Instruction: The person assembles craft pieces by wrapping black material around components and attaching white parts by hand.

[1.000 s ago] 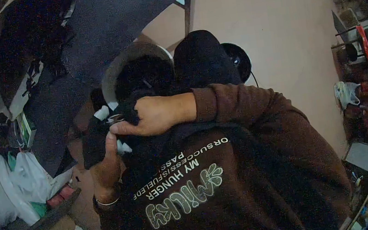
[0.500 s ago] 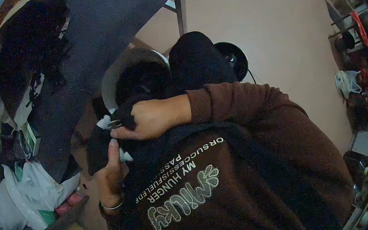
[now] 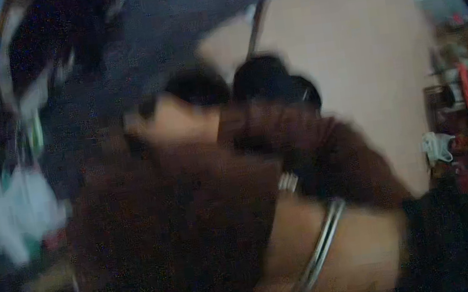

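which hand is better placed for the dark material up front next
Probably the right hand: though blurred, it appears beside the dark material; the left hand, beyond the silver band, is farther away.

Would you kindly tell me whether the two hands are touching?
Apart: the blurred head view shows the left hand at lower right, the right hand farther up and left, and brown sleeve between them.

Brown right sleeve, silvery bracelet, black-clad knee

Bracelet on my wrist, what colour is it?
The bracelet looks silver; it shows best in the head view, the only one, though blurred.
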`<state>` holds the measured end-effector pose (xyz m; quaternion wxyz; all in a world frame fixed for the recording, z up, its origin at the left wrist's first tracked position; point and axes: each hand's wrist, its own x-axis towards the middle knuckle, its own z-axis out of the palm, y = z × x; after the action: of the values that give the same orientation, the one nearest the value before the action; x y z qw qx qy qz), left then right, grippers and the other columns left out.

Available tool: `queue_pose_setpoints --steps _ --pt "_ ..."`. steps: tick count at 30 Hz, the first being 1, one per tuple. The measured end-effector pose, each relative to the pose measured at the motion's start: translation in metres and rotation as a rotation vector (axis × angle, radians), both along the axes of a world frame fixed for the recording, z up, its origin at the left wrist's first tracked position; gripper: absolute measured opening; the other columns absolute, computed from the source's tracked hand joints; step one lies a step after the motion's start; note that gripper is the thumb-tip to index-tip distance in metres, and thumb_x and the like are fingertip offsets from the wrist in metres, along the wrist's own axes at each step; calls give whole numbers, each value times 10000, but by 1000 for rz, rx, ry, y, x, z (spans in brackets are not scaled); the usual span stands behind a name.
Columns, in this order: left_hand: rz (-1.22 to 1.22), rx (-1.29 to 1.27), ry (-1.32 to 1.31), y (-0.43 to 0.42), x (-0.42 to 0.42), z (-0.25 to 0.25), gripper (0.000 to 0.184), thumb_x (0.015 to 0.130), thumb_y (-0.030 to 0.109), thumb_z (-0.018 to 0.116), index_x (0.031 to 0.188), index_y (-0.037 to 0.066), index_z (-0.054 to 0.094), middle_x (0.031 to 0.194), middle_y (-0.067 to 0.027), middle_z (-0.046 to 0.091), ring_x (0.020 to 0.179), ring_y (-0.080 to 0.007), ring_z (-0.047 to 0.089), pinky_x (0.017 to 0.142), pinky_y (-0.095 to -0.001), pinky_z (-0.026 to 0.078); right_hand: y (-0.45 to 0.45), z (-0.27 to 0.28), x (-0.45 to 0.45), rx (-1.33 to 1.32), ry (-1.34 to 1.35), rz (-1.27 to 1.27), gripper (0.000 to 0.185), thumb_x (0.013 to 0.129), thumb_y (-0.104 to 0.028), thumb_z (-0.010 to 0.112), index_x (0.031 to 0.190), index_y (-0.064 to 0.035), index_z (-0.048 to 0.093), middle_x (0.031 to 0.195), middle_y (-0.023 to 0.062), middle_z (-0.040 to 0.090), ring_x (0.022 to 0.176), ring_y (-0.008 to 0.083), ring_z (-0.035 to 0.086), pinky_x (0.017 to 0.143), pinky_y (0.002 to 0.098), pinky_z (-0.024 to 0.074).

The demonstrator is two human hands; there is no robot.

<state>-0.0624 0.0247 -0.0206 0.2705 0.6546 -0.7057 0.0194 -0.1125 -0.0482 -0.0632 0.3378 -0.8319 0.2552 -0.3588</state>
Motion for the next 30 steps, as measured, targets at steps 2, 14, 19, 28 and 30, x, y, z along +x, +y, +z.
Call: queue_pose_setpoints --steps 2,14,19,28,30 --pt "-34 116 21 1 -2 -6 304 820 164 418 1058 -20 459 1027 -120 519 929 -193 506 858 -283 358 30 -14 8 808 381 290 522 747 -470 475 703 41 570 622 195 566 555 229 575 499 344 468" --pt "-244 210 -62 -6 -6 -32 293 818 177 424 1022 -25 486 1003 -107 535 901 -178 522 842 -280 372 21 -66 45 724 173 494 429 743 -376 517 813 47 546 709 173 568 676 248 558 596 329 441" --pt "-353 161 -215 -1 19 -27 291 818 182 426 1006 -27 497 993 -102 542 890 -172 529 836 -279 379 19 -58 97 675 378 438 529 720 -415 524 779 110 539 717 194 570 688 274 557 625 350 439" --pt "-234 128 -466 6 -3 7 288 805 212 454 981 -6 521 959 -89 559 855 -164 544 788 -285 406 33 3 20 613 363 269 374 769 -335 462 832 21 561 755 130 571 699 247 548 663 351 426" --pt "-79 284 -35 12 -1 12 278 789 202 480 994 17 518 948 -97 559 848 -172 541 765 -287 409 30 1 14 588 343 260 349 774 -312 462 839 18 557 757 115 567 694 232 544 651 338 424"
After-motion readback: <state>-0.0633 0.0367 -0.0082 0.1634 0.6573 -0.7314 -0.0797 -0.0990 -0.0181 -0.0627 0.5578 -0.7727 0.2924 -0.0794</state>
